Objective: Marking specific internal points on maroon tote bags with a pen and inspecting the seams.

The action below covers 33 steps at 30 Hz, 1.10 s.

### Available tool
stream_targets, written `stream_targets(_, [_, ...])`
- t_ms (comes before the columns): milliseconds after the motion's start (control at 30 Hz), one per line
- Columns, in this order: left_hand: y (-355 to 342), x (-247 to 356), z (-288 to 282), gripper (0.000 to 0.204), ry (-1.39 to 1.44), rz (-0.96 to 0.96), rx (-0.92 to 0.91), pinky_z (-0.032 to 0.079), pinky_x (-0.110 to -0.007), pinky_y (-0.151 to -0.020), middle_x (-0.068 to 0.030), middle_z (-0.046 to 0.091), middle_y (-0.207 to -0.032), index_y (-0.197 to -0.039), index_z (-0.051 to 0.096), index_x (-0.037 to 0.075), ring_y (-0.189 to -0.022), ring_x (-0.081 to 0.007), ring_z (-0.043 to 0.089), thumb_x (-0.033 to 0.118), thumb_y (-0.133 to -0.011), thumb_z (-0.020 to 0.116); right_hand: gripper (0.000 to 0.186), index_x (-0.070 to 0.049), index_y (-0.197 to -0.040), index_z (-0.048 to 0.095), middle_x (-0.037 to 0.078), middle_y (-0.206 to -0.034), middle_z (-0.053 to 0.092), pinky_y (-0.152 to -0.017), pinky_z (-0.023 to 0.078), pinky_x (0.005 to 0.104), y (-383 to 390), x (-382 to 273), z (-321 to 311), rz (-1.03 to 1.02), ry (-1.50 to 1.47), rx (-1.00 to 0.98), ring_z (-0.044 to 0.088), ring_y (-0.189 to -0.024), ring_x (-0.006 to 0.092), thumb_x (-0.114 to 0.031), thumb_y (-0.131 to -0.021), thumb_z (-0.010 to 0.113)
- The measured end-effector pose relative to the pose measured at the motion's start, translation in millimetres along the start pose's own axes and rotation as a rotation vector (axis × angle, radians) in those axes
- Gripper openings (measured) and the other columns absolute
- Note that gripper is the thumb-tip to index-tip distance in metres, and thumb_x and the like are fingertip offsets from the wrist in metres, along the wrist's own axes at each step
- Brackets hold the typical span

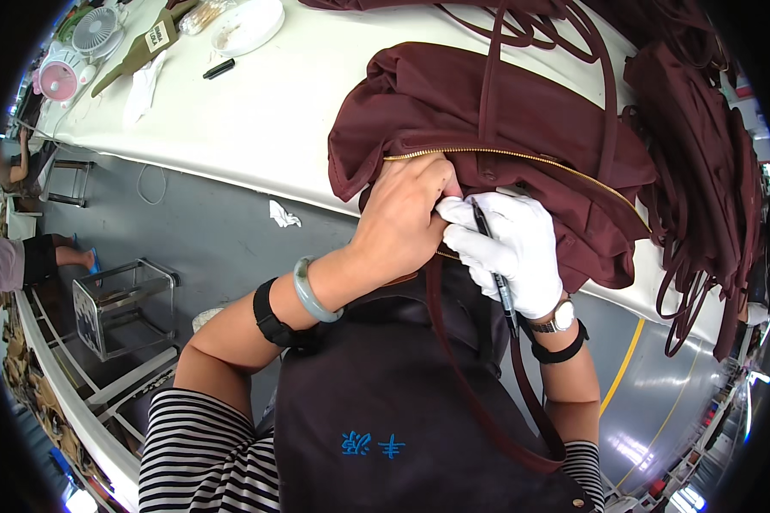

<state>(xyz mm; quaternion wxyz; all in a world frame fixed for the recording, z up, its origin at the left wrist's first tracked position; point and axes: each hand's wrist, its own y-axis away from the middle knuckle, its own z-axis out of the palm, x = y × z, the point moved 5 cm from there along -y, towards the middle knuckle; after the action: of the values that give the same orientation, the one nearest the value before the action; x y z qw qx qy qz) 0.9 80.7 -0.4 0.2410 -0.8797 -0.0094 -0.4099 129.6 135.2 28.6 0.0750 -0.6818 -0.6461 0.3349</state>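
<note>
A maroon fabric bag (419,94) lies at the table edge in front of me, its gold zipper (522,154) undone. My left hand (406,205), bare, is closed on the near side of the bag's opening, fingers bent over its edge. Against its fingertips rest those of my right hand (513,248), which wears a white glove. A dark, slim pen (504,291) is held slantwise among the gloved fingers, one end pointing up toward the bag. What lies between the meeting fingertips is hidden. One maroon strap (453,359) of the bag hangs in a loop over my dark apron (359,385).
More maroon bags (693,171) are heaped at the right. On the white table (257,111) lie a black marker (219,69), a white dish (248,26) and a white cloth (145,90); small fans (60,77) stand at far left. A metal-framed stool (128,308) stands on the floor, with people beyond.
</note>
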Motion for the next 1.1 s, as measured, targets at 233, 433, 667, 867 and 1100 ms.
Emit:
stream_targets(233, [0.4,-0.2,-2.0,0.022,0.013,-0.045,-0.013,0.042,-0.039,-0.084,-0.0098,0.057,-0.087,-0.084,0.055,0.004,-0.092,-0.0336,0.055,-0.005,-0.067,0.066,0.037,-0.009,-0.098,0.067,0.002,-0.076,0.063,-0.052,0.044,0.0322,25.9,19.8,7.0,1.12,-0.788,-0.172,0.061,-0.066,0.0221,-0.016,-0.062,0.07])
stream_targets(433, [-1.6,0.1,0.4,0.024,-0.006,0.016,-0.017,0.042,-0.041,-0.081,-0.0113,0.056,-0.09,-0.085,0.054,0.004,-0.089,-0.0349,0.053,-0.009,-0.066,0.062,0.03,-0.008,-0.098,0.066,0.007,-0.09,0.067,-0.055,0.045,0.0315,-4.5,-2.4,-8.3,0.13,-0.164,0.012,0.06,-0.064,0.0176,-0.006,-0.068,0.069])
stream_targets(667, [-2.7,3.0,-3.3,0.027,-0.037,0.008,-0.016,0.042,-0.039,-0.082,-0.009,0.056,-0.085,-0.086,0.055,0.005,-0.089,-0.032,0.055,0.001,-0.069,0.076,0.018,0.001,-0.105,0.059,0.022,-0.096,0.068,-0.06,0.046,0.032,81.5,9.7,-47.6,0.268,-0.258,0.52,0.057,-0.072,0.0221,-0.005,-0.087,0.059])
stream_targets(867, [-9.5,38.8,6.5,0.037,-0.32,0.173,-0.161,0.04,-0.041,-0.085,-0.0092,0.056,-0.096,-0.102,0.061,0.004,-0.094,-0.0306,0.053,0.009,-0.07,0.078,0.015,-0.003,-0.106,0.059,0.028,-0.105,0.066,-0.075,0.054,0.0362,107.0,28.8,-48.2,0.206,-0.236,0.853,0.065,-0.09,0.03,-0.01,-0.093,0.056])
stream_targets(1100, [-22.7,68.2,76.0,0.052,-0.177,0.18,-0.315,0.038,-0.039,-0.092,-0.0104,0.055,-0.107,-0.114,0.061,0.004,-0.101,-0.0293,0.051,0.021,-0.07,0.081,0.016,-0.002,-0.104,0.061,0.026,-0.106,0.067,-0.079,0.054,0.0367,103.2,29.0,-55.8,0.165,-0.343,1.001,0.066,-0.094,0.0294,-0.005,-0.09,0.056])
